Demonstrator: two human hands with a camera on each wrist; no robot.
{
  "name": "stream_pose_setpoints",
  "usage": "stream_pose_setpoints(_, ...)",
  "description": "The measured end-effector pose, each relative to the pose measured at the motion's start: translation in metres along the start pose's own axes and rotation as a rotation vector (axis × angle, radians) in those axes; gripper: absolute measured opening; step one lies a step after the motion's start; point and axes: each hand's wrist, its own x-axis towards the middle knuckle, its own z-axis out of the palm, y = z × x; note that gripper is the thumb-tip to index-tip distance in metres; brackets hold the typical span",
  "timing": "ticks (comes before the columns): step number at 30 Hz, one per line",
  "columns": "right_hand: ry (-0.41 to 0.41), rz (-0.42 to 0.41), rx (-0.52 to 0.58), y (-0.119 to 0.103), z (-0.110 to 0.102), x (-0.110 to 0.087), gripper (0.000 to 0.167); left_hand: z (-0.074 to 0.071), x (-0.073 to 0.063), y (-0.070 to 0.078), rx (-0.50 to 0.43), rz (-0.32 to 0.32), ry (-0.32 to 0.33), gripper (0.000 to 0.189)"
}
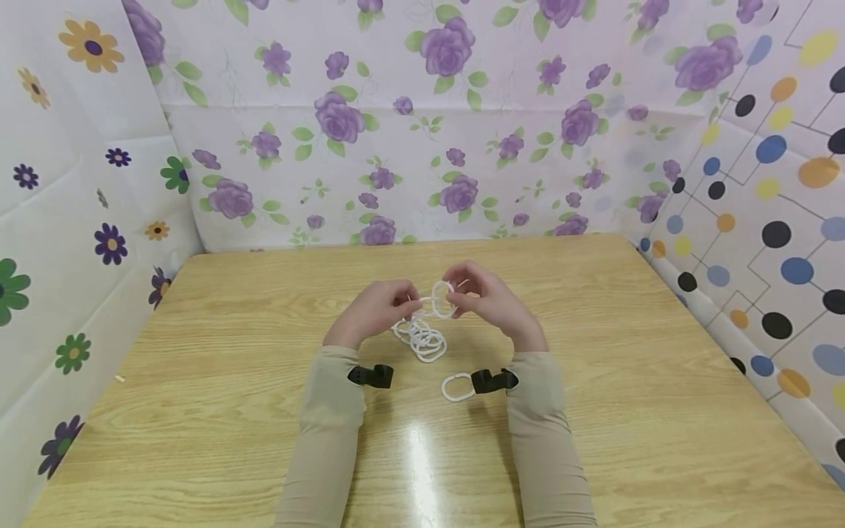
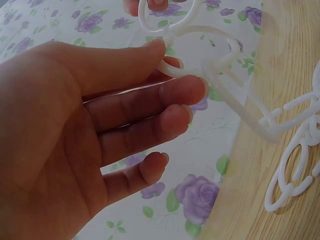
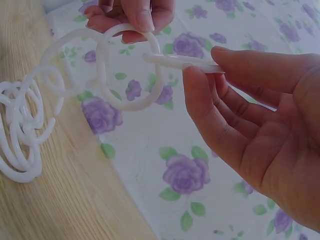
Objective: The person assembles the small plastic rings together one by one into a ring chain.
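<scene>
My left hand [image 1: 379,308] pinches a white plastic ring [image 2: 175,71] between thumb and index finger, its other fingers loosely bent. That ring is the end of a chain of linked rings [image 1: 429,343], which hangs down to a small heap on the table. Opposite it, my right hand [image 1: 491,297] pinches another white ring [image 3: 182,62] between thumb and fingertips. This one shows edge-on in the right wrist view, its far end overlapping the left hand's ring; in the head view it stands upright. Both hands are raised above the tabletop, close together.
One loose white ring [image 1: 445,392] lies on the wooden table [image 1: 231,411], by the right wrist's black camera mount [image 1: 494,381]. Another black mount [image 1: 372,376] sits on the left wrist. Patterned sheets [image 1: 396,176] stand behind the table and at both sides.
</scene>
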Motion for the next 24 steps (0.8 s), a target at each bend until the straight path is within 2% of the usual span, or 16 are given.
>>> stream_pose_setpoints(17,-0.003,0.01,-0.021,0.0046,0.0061,0.0046,0.027,0.0042,0.0028,-0.0012,0.009,0.041,-0.012,0.015)
stream_pose_setpoints(24,-0.003,-0.009,-0.007,0.0068,0.0096,0.0073,0.029,0.0034,0.0017,0.0004,0.014,0.03,-0.023,0.015)
